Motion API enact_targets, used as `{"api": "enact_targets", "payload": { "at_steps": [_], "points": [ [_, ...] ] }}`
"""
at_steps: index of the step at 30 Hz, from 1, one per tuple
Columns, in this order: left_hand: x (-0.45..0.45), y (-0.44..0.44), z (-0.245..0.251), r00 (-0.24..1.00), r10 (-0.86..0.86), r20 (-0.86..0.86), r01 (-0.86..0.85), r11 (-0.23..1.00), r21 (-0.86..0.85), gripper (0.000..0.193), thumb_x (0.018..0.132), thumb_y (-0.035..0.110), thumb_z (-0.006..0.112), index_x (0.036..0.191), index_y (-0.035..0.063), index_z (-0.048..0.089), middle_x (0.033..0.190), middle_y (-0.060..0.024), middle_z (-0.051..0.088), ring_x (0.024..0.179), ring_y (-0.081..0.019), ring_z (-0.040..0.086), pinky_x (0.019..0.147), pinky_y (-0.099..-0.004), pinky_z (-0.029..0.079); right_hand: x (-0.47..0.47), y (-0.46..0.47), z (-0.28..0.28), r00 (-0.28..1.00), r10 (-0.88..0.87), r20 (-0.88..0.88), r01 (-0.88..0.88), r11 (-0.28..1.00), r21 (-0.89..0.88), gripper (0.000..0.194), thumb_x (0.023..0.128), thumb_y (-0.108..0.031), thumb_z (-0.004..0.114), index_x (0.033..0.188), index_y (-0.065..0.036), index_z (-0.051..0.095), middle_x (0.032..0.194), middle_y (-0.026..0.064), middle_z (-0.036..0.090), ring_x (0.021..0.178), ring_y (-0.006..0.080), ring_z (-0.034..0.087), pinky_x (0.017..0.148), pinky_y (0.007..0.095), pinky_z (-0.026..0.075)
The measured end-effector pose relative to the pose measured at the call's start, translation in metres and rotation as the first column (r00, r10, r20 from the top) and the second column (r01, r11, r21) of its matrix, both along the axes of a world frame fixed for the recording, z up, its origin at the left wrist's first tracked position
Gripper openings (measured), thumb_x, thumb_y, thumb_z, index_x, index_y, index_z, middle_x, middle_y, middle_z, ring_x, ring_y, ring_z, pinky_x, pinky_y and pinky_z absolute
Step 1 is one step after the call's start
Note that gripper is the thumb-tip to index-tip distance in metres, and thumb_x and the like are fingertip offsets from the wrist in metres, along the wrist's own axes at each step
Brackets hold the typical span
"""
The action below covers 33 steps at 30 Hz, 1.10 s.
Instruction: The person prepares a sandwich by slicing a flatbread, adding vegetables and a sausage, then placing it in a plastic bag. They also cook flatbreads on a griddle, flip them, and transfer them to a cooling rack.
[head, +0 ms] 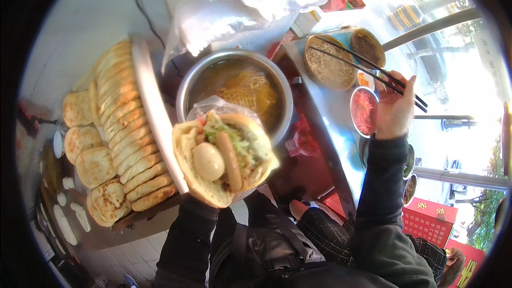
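A split flatbread (256, 168) in a clear plastic bag is held up by my left arm, in front of the near rim of a steel pot (182, 88). It holds a peeled egg (209, 161), a sausage (229, 161) and shredded greens; the bread hides my left hand. My right hand (396, 108) grips a pair of black chopsticks (354, 64), whose tips reach over a bowl of pale chopped filling (330, 64). Beside that hand is a bowl of red shreds (363, 110). Broth and pale yellow food (244, 90) fill the pot.
Flatbreads (124, 116) stand in rows at left, beside a white curved board (154, 112). Plastic bags (240, 4) hang above the pot. A bowl of dark food (366, 48) sits by the window frame. Another person in a checked sleeve (328, 228) is close by at lower right.
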State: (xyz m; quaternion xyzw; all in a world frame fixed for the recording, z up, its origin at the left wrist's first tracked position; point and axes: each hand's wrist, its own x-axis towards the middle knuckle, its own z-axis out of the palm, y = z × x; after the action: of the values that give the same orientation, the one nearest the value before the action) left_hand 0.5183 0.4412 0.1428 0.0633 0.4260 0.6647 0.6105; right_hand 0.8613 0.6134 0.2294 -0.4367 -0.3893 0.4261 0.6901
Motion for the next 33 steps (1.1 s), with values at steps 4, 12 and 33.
{"api": "enact_targets", "payload": {
  "at_steps": [4, 12, 33],
  "points": [
    [-0.008, -0.010, 0.003, 0.986, 0.036, -0.161, -0.039, 0.999, -0.014, 0.074, 0.099, 0.064, 0.051, 0.155, 0.0153, 0.043, 0.151, -0.0120, 0.051, 0.136, -0.0322, 0.056, 0.107, -0.0508, 0.057, 0.026, 0.066, -0.082, 0.908, -0.255, 0.332, 0.291, 0.955, -0.061, 0.038, 0.107, -0.032, 0.061, 0.096, 0.003, 0.071, 0.092, 0.0113, 0.071, 0.081, 0.0169, 0.068, 0.070, 0.0321, 0.059],
    [-0.017, -0.034, 0.001, 0.981, 0.032, -0.192, -0.040, 0.998, -0.042, 0.068, 0.101, 0.060, 0.050, 0.153, 0.0159, 0.045, 0.150, -0.0098, 0.053, 0.136, -0.0292, 0.056, 0.108, -0.0483, 0.057, 0.066, 0.115, -0.153, 0.789, -0.225, 0.572, 0.245, 0.969, 0.042, 0.027, 0.103, -0.025, 0.067, 0.098, 0.000, 0.073, 0.084, 0.0065, 0.072, 0.075, 0.0142, 0.068, 0.071, 0.0273, 0.055],
    [0.002, 0.003, -0.028, 0.793, 0.168, -0.586, -0.136, 0.986, 0.099, 0.046, 0.107, 0.047, 0.045, 0.136, 0.0123, 0.055, 0.130, -0.0078, 0.061, 0.118, -0.0255, 0.064, 0.102, -0.0409, 0.059, -0.005, 0.009, -0.005, 0.961, 0.244, -0.134, -0.255, 0.964, -0.075, 0.056, 0.114, -0.046, 0.040, 0.110, 0.003, 0.066, 0.112, 0.0174, 0.068, 0.097, 0.0236, 0.066, 0.086, 0.0372, 0.059]
  ]
}}
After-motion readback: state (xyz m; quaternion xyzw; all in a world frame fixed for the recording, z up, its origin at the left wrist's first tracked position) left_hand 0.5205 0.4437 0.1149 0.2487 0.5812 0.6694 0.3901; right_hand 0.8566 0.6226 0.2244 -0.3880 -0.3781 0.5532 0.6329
